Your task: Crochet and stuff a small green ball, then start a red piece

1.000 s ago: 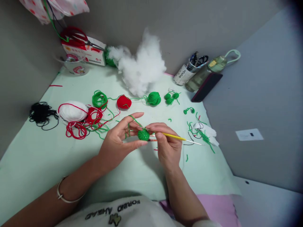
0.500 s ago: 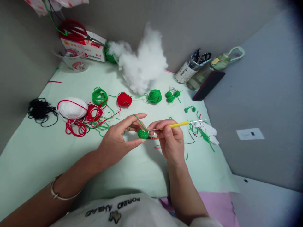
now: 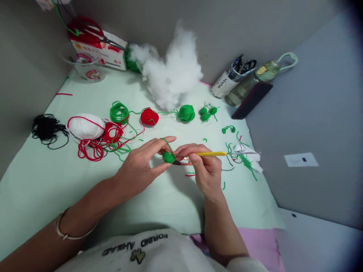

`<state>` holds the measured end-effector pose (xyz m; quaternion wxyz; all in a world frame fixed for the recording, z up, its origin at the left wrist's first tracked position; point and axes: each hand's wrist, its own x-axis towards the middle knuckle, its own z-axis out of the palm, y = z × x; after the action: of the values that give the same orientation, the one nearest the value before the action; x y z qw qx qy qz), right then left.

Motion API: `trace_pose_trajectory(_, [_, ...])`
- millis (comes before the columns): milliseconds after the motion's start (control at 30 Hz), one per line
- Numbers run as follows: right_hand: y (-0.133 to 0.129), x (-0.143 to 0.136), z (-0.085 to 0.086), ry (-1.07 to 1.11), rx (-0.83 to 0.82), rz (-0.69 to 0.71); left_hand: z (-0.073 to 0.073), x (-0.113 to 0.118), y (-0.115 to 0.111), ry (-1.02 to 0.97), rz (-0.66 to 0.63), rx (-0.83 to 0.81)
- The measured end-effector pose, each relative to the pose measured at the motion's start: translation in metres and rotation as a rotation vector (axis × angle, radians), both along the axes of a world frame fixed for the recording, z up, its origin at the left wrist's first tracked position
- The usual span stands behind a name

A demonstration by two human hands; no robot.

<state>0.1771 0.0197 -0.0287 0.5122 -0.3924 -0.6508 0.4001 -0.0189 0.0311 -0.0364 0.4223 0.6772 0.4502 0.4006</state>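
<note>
Black yarn at left end of counter; white yarn ball beside it, red yarn loops in front; green yarn coil next; left hand clamped on green crochet piece, thumb below, strand over index finger; piece sits between the two hands, raised above counter; white stuffing behind, green yarn ball in front of it; right hand clamped on yellow-handled hook, hook end at the piece; hands near each other, contact between them unclear; green scraps further right.
</note>
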Motion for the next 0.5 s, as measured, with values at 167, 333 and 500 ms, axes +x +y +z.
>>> trace_pose_trajectory(167, [-0.001,-0.002,-0.006,-0.255,0.179,-0.022,-0.002,0.001,-0.001,0.053,0.02,0.017])
trace_pose_trajectory(333, [-0.006,-0.008,-0.012,-0.396,0.469,-0.141,0.003,0.007,-0.004,-0.117,0.098,-0.125])
trace_pose_trajectory(500, [-0.015,-0.01,-0.017,-0.496,0.563,-0.275,0.008,0.011,-0.014,-0.335,0.124,-0.272])
